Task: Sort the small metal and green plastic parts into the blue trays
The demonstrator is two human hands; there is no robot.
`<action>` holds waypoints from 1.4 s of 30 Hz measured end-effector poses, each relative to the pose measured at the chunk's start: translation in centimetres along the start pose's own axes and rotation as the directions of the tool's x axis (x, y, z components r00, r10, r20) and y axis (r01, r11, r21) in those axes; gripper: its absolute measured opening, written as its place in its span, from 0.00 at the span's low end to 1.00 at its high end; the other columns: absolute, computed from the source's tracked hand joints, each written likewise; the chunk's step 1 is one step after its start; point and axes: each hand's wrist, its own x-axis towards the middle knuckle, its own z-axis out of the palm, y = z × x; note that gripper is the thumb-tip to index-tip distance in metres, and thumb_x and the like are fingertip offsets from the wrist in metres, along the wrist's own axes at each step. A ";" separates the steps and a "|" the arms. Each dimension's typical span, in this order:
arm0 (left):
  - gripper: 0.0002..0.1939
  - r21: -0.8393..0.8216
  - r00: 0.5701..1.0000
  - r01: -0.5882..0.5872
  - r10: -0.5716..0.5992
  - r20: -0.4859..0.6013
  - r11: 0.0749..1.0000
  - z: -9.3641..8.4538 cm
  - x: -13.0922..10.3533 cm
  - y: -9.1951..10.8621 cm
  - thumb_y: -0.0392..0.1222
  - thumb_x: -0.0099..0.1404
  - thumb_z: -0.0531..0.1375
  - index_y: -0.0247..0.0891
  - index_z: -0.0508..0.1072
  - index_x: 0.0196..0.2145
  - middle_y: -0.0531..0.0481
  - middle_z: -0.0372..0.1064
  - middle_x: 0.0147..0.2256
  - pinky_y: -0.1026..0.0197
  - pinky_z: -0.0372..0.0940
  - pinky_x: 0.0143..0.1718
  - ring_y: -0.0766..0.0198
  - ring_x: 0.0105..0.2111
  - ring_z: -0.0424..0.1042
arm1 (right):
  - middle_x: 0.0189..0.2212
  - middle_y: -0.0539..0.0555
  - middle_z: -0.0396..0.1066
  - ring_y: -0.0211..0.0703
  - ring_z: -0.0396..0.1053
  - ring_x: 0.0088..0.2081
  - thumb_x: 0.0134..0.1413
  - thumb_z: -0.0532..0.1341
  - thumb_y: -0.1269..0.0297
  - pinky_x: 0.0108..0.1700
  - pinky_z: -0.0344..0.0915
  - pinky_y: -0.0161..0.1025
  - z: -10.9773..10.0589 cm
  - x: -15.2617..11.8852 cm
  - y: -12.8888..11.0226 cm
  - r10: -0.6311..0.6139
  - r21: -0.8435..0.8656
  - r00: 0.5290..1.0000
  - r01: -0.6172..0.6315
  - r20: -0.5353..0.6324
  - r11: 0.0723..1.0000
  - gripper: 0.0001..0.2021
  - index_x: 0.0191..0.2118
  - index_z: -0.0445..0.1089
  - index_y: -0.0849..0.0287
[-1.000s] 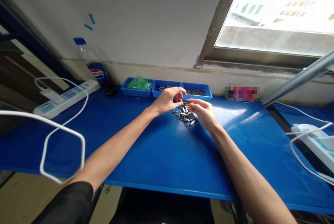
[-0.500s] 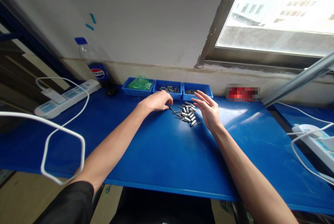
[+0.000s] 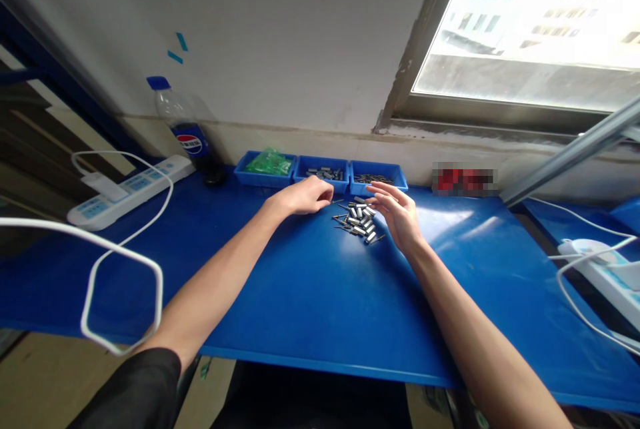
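A small pile of short silver metal cylinders (image 3: 361, 220) lies on the blue table, mixed with thin dark metal pins (image 3: 341, 221). At its left edge my left hand (image 3: 306, 196) is closed in a pinch, palm down, with a thin metal pin (image 3: 339, 201) sticking out from the fingertips toward the pile. My right hand (image 3: 399, 212) is held at the pile's right side, fingers apart and slightly curved. Its fingertips are close above the nearest cylinders; I cannot tell whether they touch.
Along the wall stand three blue bins: one with a green plastic bag (image 3: 270, 162), one with metal cylinders (image 3: 325, 172), one with thin pins (image 3: 373, 178). A cola bottle (image 3: 190, 142) and a power strip (image 3: 133, 189) are at left. A white cable (image 3: 160, 282) loops near my left forearm.
My left fingers have closed further and shifted slightly right, with the pin now pointing toward the pile. The right hand has moved a little left, its fingertips closer to the cylinders.
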 end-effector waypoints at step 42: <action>0.04 0.088 0.999 -0.041 0.037 0.038 0.995 2.3 0.8 1.1 0.35 0.69 0.61 0.36 0.78 0.36 0.45 0.75 0.40 0.63 0.64 0.38 0.61 0.37 0.74 | 0.37 0.53 0.80 0.42 0.74 0.34 0.53 0.70 0.57 0.41 0.69 0.41 -0.4 0.1 0.4 0.045 0.004 0.999 -0.045 0.029 0.999 0.12 0.42 0.81 0.54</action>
